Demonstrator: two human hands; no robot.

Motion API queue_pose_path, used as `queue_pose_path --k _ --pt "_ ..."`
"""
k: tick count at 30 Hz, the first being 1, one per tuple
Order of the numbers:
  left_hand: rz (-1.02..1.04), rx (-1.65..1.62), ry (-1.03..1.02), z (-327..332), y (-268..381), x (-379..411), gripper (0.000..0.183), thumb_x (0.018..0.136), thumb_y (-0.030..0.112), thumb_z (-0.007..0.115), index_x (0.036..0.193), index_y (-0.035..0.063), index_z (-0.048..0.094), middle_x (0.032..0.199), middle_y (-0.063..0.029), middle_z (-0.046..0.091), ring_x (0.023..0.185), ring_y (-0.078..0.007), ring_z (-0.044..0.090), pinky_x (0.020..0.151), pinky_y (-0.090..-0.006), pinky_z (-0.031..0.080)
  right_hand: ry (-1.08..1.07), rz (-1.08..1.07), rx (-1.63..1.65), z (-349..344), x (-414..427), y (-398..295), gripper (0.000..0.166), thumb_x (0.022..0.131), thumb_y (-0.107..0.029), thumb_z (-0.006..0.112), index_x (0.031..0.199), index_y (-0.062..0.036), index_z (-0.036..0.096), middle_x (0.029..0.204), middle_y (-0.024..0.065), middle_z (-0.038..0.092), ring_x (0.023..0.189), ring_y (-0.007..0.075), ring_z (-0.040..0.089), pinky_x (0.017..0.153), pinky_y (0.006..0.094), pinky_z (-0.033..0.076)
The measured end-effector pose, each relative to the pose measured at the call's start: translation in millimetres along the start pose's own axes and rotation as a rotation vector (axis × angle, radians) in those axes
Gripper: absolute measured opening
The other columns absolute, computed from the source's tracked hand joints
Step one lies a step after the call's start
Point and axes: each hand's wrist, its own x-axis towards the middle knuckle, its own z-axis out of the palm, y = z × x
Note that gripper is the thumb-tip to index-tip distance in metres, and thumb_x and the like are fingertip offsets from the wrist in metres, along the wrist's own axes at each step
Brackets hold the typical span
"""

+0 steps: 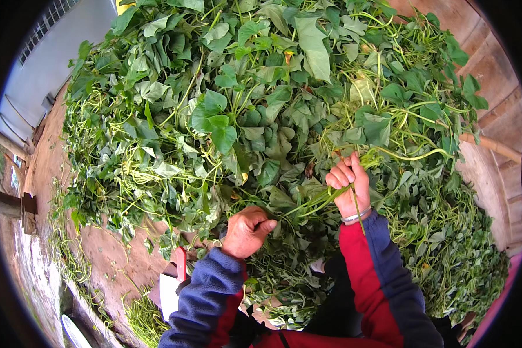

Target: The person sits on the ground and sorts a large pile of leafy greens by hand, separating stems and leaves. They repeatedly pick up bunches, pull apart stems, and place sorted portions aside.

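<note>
My right hand [350,185] is closed around a small bunch of green vine stems [319,202], some crossing leftward below it and one hanging past the silver-coloured bracelet on the wrist. Lower and to the left is my left hand [248,230], its fingers curled under and thumb pointing right. The stems reach close to it, but its palm side is hidden, so I cannot tell whether it grips any. In front of both hands rises a large heap of leafy vines [226,126], with heart-shaped leaves like sweet potato. Beside my left forearm is a red-handled cleaver [181,263] with a broad pale blade.
More vine greens [448,256] lie heaped at right, next to curved wooden boards [489,191] and a bamboo pole [493,148]. A bundle of stems [145,317] rests on the earthen floor [100,252] at lower left. A grey wall [48,56] stands beyond.
</note>
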Motion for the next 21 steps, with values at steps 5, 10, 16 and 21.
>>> queue_pose_path --k 5,10,16,21 --pt "0.127 0.06 0.229 7 5 3 0.017 0.057 0.001 0.067 0.072 0.0017 0.059 0.076 -0.0099 0.057 0.076 -0.0272 0.054 0.068 -0.0328 0.044 0.0 0.037 0.01 1 -2 5 0.024 0.089 -0.028 0.043 0.072 -0.0107 0.045 0.049 -0.0046 0.031 0.043 0.0079 0.029 0.043 0.0232 0.029" --pt "0.199 0.124 0.123 9 5 4 0.019 0.06 0.005 0.068 0.077 0.0021 0.062 0.079 -0.0098 0.058 0.077 -0.0265 0.053 0.069 -0.0337 0.043 0.002 0.061 0.038 0 -2 8 0.026 0.089 -0.029 0.044 0.07 -0.0106 0.045 0.049 -0.0047 0.032 0.043 0.0078 0.03 0.043 0.0231 0.029" --pt "0.162 0.116 -0.006 16 1 2 0.013 0.063 0.009 0.065 0.074 0.0028 0.062 0.076 -0.0091 0.059 0.075 -0.0269 0.054 0.07 -0.0349 0.042 0.007 0.03 0.051 -1 -1 8 0.024 0.089 -0.027 0.044 0.071 -0.0105 0.045 0.049 -0.0047 0.032 0.043 0.0079 0.031 0.043 0.0233 0.03" --pt "0.153 0.052 -0.041 19 0 0 0.011 0.065 0.006 0.062 0.073 -0.0003 0.06 0.075 -0.0112 0.058 0.075 -0.0285 0.053 0.07 -0.0358 0.042 0.015 0.011 0.066 -5 0 7 0.022 0.089 -0.025 0.043 0.072 -0.0104 0.045 0.049 -0.0046 0.032 0.043 0.008 0.031 0.044 0.0235 0.03"
